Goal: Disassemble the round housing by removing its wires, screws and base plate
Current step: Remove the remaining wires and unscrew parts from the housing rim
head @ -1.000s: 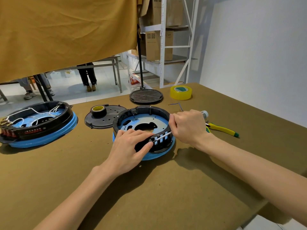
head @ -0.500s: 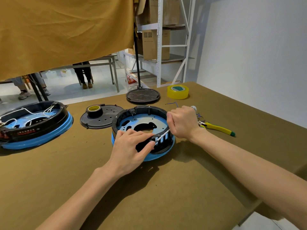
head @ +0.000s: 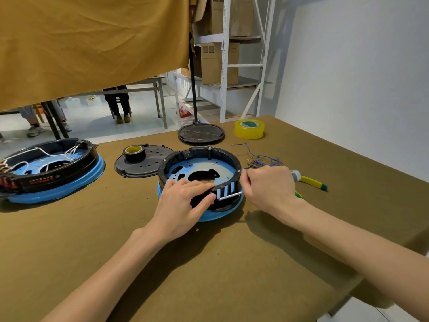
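The round black housing (head: 209,152) with a blue rim stands in the middle of the table, its blue base plate (head: 199,167) visible inside. My left hand (head: 183,203) grips the housing's near wall, fingers over the rim and thumb against the outside. My right hand (head: 267,187) holds a screwdriver (head: 229,196), its metal shaft pointing left at the slotted part of the near wall beside my left thumb. A bundle of removed blue wires (head: 262,159) lies on the table just right of the housing.
A second housing (head: 53,168) with white wires sits at the far left. A black cover plate (head: 148,166) with a black tape roll (head: 134,152) lies behind the housing. A yellow tape roll (head: 249,129), a round stand base (head: 200,133) and a yellow-green tool (head: 311,182) lie at the right.
The view shifted slightly. My right hand has slid a little to the right along the housing, and the blue wires behind it have come into sight. My left hand keeps its grip.
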Action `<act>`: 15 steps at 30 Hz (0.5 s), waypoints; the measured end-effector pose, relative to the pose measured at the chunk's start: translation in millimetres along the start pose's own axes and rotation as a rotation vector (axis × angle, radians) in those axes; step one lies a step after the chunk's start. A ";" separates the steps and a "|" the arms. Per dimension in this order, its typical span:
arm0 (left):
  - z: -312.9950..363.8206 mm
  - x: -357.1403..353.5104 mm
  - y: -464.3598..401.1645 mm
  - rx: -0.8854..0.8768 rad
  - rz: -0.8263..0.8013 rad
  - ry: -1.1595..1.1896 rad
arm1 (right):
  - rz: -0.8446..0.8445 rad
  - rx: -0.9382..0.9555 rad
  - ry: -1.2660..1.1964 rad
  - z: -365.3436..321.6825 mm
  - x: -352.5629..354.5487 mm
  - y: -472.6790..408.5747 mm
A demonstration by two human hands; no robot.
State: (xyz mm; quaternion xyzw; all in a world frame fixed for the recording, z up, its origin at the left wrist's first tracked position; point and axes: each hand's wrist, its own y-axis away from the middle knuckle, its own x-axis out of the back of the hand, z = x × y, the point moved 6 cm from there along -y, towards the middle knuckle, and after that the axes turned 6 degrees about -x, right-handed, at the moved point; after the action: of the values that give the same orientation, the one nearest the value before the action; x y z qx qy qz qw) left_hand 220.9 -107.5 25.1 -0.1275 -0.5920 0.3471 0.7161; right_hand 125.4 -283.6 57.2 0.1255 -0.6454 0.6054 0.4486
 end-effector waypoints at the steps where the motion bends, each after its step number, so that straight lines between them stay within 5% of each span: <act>1: 0.2 -0.1 0.1 0.002 0.004 -0.002 | -0.029 -0.001 0.013 -4.0 -1.8 1.7; 15: -1.5 -4.6 -3.2 0.044 0.053 -0.018 | 0.089 -0.067 -0.512 -4.7 -32.6 -0.8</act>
State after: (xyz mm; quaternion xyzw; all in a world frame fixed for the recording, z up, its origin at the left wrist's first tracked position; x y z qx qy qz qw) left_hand 223.1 -112.5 23.1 -0.1243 -0.5872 0.3801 0.7038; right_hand 146.5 -292.0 33.3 0.2312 -0.7624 0.5515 0.2473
